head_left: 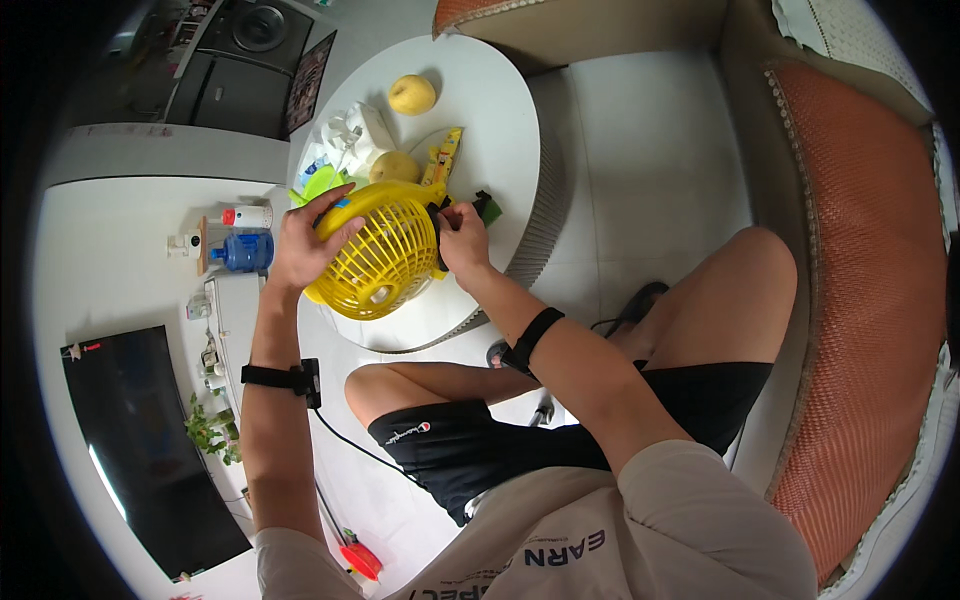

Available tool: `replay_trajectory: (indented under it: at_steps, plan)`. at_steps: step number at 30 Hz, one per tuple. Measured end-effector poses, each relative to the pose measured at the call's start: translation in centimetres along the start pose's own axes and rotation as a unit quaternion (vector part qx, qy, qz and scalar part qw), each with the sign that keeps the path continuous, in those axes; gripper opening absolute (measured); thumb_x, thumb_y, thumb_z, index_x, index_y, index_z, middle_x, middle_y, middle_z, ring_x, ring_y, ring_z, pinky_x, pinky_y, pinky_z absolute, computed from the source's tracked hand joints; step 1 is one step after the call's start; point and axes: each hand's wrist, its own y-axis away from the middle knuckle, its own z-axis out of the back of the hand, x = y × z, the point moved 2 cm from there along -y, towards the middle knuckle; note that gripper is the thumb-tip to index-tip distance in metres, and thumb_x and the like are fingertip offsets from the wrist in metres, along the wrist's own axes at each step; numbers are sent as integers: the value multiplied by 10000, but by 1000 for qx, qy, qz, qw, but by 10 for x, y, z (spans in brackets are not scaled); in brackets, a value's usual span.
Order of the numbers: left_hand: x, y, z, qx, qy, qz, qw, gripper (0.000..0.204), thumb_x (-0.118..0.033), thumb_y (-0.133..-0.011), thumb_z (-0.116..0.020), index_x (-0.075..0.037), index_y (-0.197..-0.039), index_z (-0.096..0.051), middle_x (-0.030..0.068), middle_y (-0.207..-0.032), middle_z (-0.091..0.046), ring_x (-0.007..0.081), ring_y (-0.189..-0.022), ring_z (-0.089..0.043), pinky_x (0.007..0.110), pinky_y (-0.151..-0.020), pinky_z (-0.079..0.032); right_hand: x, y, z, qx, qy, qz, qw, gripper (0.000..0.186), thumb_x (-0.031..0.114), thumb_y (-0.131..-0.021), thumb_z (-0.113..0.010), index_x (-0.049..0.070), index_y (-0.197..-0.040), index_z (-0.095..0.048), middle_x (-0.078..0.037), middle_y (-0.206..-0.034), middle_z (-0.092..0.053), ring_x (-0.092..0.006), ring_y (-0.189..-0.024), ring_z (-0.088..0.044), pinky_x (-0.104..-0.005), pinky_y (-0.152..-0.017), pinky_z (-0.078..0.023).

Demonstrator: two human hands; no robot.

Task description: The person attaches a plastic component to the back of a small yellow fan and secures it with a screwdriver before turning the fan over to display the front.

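Observation:
Over the near part of the round white table [490,120], a yellow slatted plastic basket [378,250] is tipped so its slatted outside faces me. My left hand [312,240] grips its left side, fingers over the rim and thumb against the slats. At the right side of the rim, my right hand [463,238] is closed, fingertips pinched on a small black piece [439,235] whose kind I cannot make out. A dark green and black item [487,208] shows just beyond those fingers. The basket hides what lies behind it.
On the table beyond the basket are two yellow round fruits [412,95], a crumpled white plastic bag [357,138], a yellow packet [443,155] and a bright green item [322,184]. An orange-cushioned sofa [870,300] stands at right. A black cable [365,455] hangs from my left forearm band.

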Motion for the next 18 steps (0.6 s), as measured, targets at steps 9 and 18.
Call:
replay_trajectory:
  at_steps: [9,18]
  plan:
    - [7,87,0,-141,77,3,987,457,-83,-943,-794,8,-1380,-700,169,-1219,-783,206,-1078,-738,334,-990,-560,61,28,6,-8,20,189,982,94,45,-1054,-653,11,-1130,-609,-76,-974,-718,-162,-876,-674,-331,-830,-550]
    - [47,135,-47,-196,267,59,942,556,-111,-1039,-682,0,-1560,-523,143,-1509,-607,228,-1378,-561,349,-1191,-405,114,50,-2,-18,135,342,930,145,8,-989,-665,9,-1110,-586,-196,-1015,-688,-422,-954,-677,-485,-858,-538]
